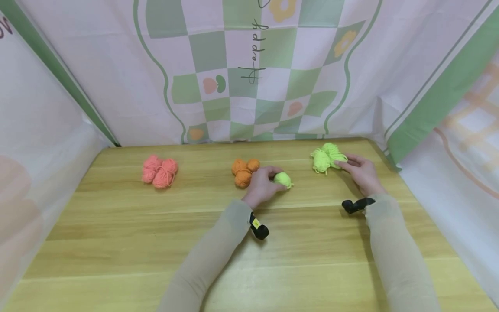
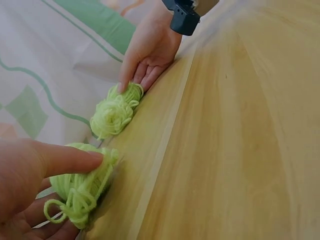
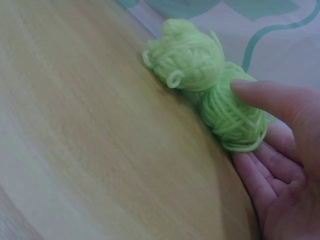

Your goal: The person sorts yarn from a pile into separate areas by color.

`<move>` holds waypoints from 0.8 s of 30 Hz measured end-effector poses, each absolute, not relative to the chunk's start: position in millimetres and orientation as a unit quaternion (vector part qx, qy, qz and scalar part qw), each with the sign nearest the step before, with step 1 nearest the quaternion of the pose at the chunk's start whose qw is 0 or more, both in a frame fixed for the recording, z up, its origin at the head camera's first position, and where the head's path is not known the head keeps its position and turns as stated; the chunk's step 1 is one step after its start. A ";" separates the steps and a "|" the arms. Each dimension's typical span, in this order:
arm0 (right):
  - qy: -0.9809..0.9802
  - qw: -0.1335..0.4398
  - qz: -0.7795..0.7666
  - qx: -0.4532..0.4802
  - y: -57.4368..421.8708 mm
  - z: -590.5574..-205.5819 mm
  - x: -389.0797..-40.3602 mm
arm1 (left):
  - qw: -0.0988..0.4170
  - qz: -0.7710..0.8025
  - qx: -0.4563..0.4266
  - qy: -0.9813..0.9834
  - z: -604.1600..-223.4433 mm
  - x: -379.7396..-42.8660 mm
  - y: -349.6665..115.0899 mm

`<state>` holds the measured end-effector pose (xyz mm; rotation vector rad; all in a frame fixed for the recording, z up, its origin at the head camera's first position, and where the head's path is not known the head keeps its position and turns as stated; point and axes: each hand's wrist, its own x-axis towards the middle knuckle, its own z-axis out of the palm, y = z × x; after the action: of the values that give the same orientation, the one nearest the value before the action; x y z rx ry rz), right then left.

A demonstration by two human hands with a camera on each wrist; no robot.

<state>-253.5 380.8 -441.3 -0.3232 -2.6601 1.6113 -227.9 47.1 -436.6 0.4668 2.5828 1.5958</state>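
My left hand (image 1: pixel 262 187) pinches a small yellow-green yarn ball (image 1: pixel 283 180) between thumb and fingers, low over the table. In the left wrist view a loose loop hangs from this ball (image 2: pixel 75 192). Toward the back right, my right hand (image 1: pixel 365 175) holds one yellow-green yarn ball (image 3: pixel 234 117), the thumb on its near side and the fingers behind and beneath. Another yellow-green yarn ball (image 3: pixel 187 57) touches it, with short loops sticking out. Just left of my left hand lies a cluster of orange yarn balls (image 1: pixel 242 177), partly covered by the hand.
Coral-pink yarn balls (image 1: pixel 160 172) lie together at the back left of the wooden table (image 1: pixel 136 242). A printed cloth (image 1: pixel 269 99) hangs along the table's back edge, and cloth also hangs at both sides. Each wrist bears a black camera (image 1: pixel 260 230).
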 end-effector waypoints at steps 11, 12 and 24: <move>-0.852 0.008 0.515 -0.098 378.6 -439.5 -250.9 | 0.014 0.536 0.157 0.830 -431.9 -227.7 58.9; -0.852 0.009 0.514 -0.097 378.7 -439.2 -250.7 | 0.014 0.538 0.159 0.828 -431.5 -228.5 61.0; -0.851 0.010 0.517 -0.091 379.7 -438.9 -250.3 | 0.003 0.503 0.194 0.842 -428.8 -245.3 94.6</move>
<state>-250.3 379.7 -438.9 -0.2846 -2.6577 1.6130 -245.3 94.6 -428.8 0.6068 2.6403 1.5769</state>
